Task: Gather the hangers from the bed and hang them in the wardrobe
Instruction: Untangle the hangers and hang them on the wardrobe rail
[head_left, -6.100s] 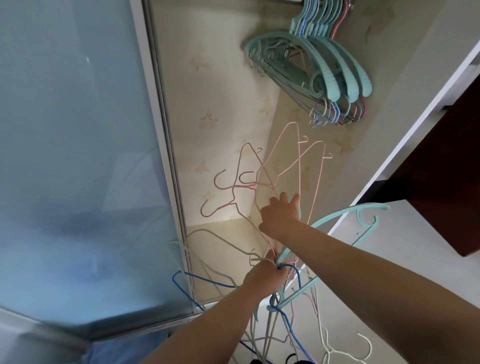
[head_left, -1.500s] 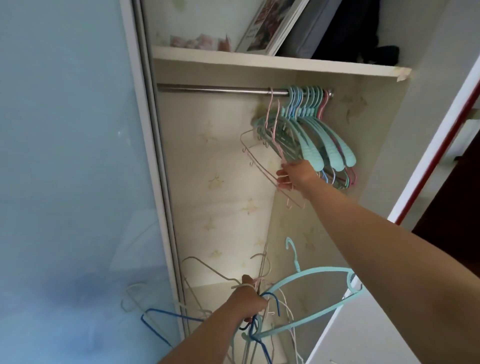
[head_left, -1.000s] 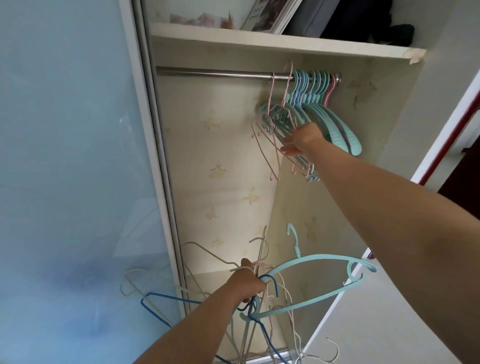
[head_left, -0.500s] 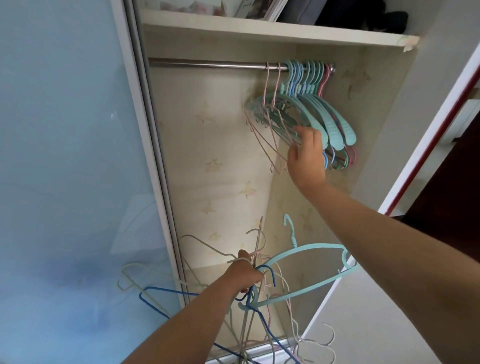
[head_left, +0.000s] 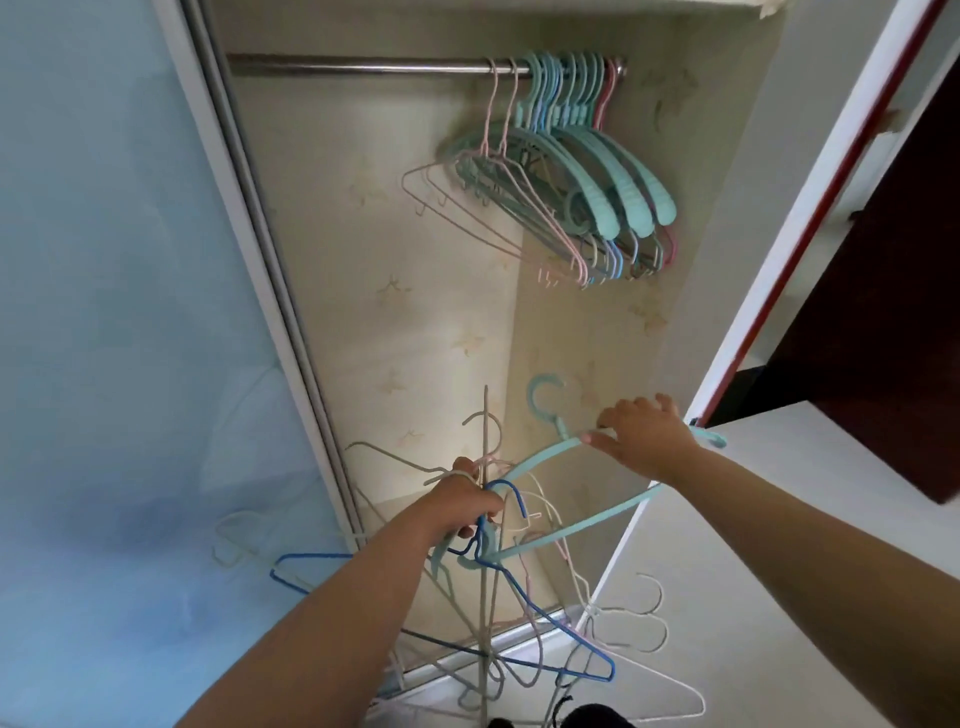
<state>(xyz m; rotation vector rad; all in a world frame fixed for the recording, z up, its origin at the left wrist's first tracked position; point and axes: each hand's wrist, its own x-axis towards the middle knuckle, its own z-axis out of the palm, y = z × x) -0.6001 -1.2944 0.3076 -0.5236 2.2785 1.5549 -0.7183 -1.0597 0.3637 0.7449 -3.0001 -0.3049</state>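
Observation:
My left hand (head_left: 462, 504) grips a tangled bunch of wire hangers (head_left: 498, 613), blue, white, grey and pink, low in front of the open wardrobe. A big teal plastic hanger (head_left: 566, 527) sticks out of the bunch to the right. My right hand (head_left: 644, 441) lies on its upper arm, fingers spread and thumb touching the bar; a closed grip is not visible. Up on the metal rail (head_left: 363, 66) hang several teal hangers (head_left: 597, 171) packed at the right end, with two pink wire hangers (head_left: 493, 156) on their left.
A frosted blue sliding door (head_left: 104, 312) covers the left side of the wardrobe, its frame (head_left: 270, 291) running diagonally. The white wardrobe side panel (head_left: 810, 182) with a red edge stands on the right, dark furniture (head_left: 893, 322) beyond it. The rail's left stretch is bare.
My right hand let go of the two pink hangers on the rail and dropped down to the teal hanger in the bunch. My left hand kept its hold. The view tilted down.

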